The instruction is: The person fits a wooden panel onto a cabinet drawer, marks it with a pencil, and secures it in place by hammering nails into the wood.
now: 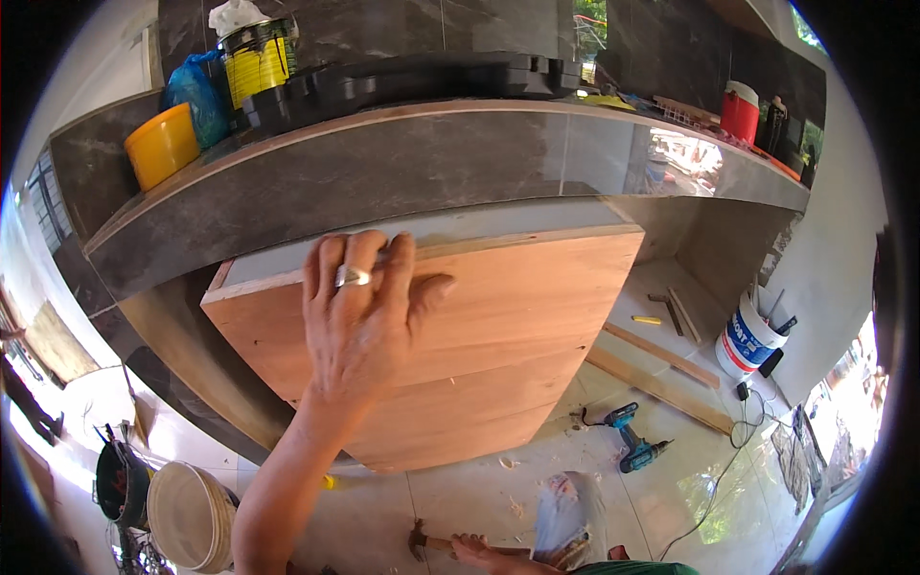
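Note:
My left hand [364,316], with a ring on one finger, has its bent fingers over the top edge of a plywood box [508,326] that stands beneath the dark stone counter [383,163]. Low at the bottom of the view, my right hand [474,551] is closed on the wooden handle of a hammer [418,539], near a leg in pale trousers [561,513]. Most of the right forearm is out of frame.
A drill [632,441], planks [661,393], a cord and a white bucket [743,345] lie or stand on the right. Empty buckets [187,517] are at lower left. Containers [158,144] and a black moulded piece [412,86] rest on the counter.

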Demonstrator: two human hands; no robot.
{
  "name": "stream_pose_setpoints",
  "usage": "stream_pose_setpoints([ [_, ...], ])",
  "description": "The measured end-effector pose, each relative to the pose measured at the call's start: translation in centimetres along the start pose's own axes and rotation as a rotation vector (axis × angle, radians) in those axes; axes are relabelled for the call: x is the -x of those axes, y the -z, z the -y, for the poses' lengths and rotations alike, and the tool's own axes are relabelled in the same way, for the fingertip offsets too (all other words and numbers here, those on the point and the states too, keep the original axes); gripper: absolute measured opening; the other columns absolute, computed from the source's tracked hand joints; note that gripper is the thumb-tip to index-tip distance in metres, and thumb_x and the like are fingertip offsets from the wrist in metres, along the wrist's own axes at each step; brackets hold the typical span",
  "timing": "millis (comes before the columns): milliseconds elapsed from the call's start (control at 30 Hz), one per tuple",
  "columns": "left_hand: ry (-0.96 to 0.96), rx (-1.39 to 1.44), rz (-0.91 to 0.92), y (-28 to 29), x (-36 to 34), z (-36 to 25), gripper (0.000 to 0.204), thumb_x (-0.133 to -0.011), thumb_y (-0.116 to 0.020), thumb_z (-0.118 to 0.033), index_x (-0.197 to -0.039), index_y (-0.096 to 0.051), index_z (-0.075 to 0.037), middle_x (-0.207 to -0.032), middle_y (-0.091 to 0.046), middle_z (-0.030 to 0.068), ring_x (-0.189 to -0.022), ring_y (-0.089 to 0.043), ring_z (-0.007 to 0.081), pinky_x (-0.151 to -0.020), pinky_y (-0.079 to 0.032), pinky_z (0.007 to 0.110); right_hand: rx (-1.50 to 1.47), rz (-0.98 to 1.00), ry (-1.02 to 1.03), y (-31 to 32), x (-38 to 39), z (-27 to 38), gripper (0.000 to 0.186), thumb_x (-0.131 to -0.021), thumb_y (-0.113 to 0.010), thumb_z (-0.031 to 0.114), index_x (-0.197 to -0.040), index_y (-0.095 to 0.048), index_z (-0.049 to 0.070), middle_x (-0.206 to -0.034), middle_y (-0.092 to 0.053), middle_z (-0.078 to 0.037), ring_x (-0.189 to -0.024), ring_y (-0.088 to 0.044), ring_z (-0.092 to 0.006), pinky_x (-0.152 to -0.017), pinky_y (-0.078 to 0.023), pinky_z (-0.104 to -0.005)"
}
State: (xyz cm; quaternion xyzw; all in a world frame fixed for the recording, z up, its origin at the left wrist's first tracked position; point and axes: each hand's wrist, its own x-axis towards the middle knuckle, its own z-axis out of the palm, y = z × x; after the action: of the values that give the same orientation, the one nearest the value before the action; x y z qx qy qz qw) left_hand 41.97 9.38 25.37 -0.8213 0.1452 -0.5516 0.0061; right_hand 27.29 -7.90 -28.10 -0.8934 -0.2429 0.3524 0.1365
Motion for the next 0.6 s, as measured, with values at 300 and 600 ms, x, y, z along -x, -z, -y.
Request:
stream_pose_setpoints([
  [300, 0.686, -0.221, -0.138, 7.3, 11.7, 9.3, 0.051, -0.092, -0.066, -0.033, -0.128, -0.056, 0.003, -0.122, -0.059, 0.0226, -0.116, -0.055, 0.0350, -0.099, -0.043, 0.043, -0.597, -1.124, 0.449, 28.0, 13.9, 5.3, 0.006, -0.086, -0.064, 0.011, -0.086, -0.064, 0.005, -0.076, -0.067, -0.010, -0.066, -0.066, -0.0200, -0.061, -0.051, -0.0304],
  [600, 0.991, 0.609, -0.147, 3.0, 13.5, 5.4, 0.032, -0.090, -0.072, -0.018, -0.110, -0.061, 0.003, -0.093, -0.068, 0.0044, -0.084, -0.061, 0.0078, -0.070, -0.049, 0.022, -0.452, -1.393, 0.433, 47.5, 18.3, 2.2, 0.035, -0.100, -0.055, 0.023, -0.112, -0.055, -0.010, -0.098, -0.065, -0.016, -0.087, -0.064, -0.0231, -0.074, -0.049, -0.0306],
])
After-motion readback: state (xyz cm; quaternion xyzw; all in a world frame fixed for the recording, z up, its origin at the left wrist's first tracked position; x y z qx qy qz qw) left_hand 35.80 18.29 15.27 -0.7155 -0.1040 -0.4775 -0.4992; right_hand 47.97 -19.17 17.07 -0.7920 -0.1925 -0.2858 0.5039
